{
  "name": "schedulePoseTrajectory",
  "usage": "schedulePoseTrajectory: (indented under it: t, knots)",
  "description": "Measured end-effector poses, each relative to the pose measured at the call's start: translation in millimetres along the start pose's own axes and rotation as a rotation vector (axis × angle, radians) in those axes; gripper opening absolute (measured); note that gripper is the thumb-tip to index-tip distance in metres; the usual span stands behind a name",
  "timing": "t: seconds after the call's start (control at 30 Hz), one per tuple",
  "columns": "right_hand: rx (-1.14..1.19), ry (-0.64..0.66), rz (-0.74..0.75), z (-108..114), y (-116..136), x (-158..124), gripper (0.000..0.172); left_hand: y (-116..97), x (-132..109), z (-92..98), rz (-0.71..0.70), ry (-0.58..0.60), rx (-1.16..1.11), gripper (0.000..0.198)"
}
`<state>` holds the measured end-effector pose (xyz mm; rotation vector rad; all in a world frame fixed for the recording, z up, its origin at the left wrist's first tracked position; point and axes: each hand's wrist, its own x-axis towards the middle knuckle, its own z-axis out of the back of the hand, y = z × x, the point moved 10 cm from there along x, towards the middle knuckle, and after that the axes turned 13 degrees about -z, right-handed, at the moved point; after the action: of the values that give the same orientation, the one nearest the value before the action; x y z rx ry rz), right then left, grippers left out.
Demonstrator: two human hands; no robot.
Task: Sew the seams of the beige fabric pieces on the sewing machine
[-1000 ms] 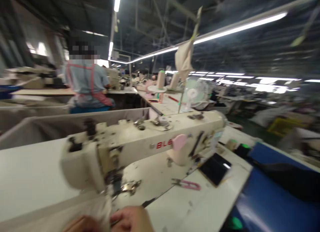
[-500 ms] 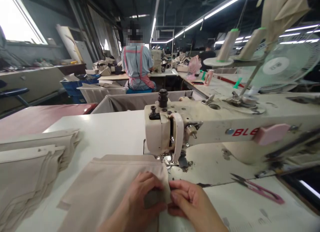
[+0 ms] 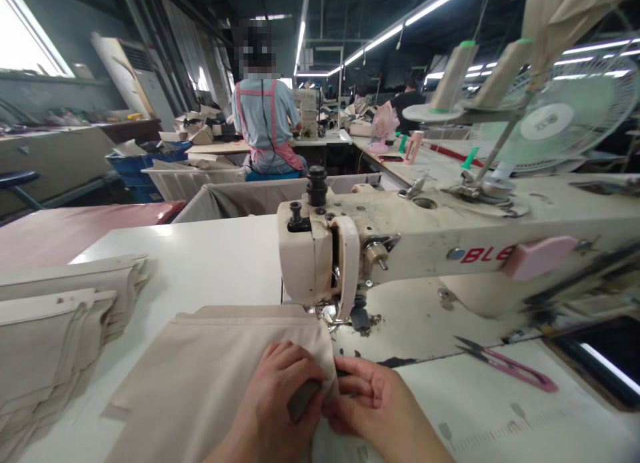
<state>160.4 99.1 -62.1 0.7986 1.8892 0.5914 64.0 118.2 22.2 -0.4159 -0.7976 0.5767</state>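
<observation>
A beige fabric piece lies on the white table, its far right corner at the presser foot of the sewing machine. My left hand rests on the cloth near its right edge, fingers curled and thumb tucked under them, gripping the fabric. Just right of it, my right hand pinches the same edge between thumb and fingers. Both hands are nearly touching, on the near side of the needle area. The fingertips are partly hidden by the cloth.
Stacked beige fabric pieces lie at the left. Pink-handled thread snips and a phone-like dark device lie at the right. Thread cones and a fan stand behind the machine. A person sits ahead, back turned.
The view has shifted slightly, so everything sits a little further left and higher. Both hands keep their hold on the fabric edge, the right thumb drawn slightly closer to the left hand.
</observation>
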Motion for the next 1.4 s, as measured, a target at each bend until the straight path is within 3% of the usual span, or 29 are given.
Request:
schedulePoseTrajectory:
  t: [0.17,0.27,0.5,0.7,0.87,1.03,1.17,1.23,1.27,1.33,1.4]
  knots:
    - [-0.028,0.003,-0.048,-5,-3,3,0.045,-15,0,-1.7,-0.063,-0.062,0.074,0.016]
    - [-0.049,0.008,-0.064,-8,-2,-1,0.039,-22,1,-1.9,-0.123,-0.029,0.102,0.017]
    - [-0.058,-0.02,-0.121,-5,-5,-6,0.035,-57,0,2.6,-0.499,0.047,0.356,0.026]
    - [-0.041,0.006,-0.109,-4,-7,-3,0.032,-57,1,-1.1,-0.481,0.094,0.295,0.029]
    - [-0.046,0.013,-0.108,-3,-9,-2,0.031,-50,-1,-6.2,-0.444,0.102,0.245,0.019]
    - [-0.025,0.01,-0.131,-5,-7,-6,0.036,-47,-2,-1.7,-0.413,0.062,0.212,0.016]
    - [-0.088,0.016,-0.12,-3,-8,-10,0.026,-47,-3,1.5,-0.43,0.054,0.19,0.022]
    - [-0.273,-0.08,0.001,8,0,-14,0.019,-45,-2,2.8,-0.404,0.046,0.198,0.023]
    - [-0.421,-0.157,0.138,12,11,-19,0.018,-45,-1,2.5,-0.39,0.048,0.2,0.022]
    - [-0.77,-0.294,0.531,7,42,-39,0.022,-46,-2,0.4,-0.382,0.059,0.188,0.022]
    - [-1.061,-0.299,0.899,-16,56,-60,0.023,-48,-4,-2.0,-0.379,0.073,0.14,0.022]
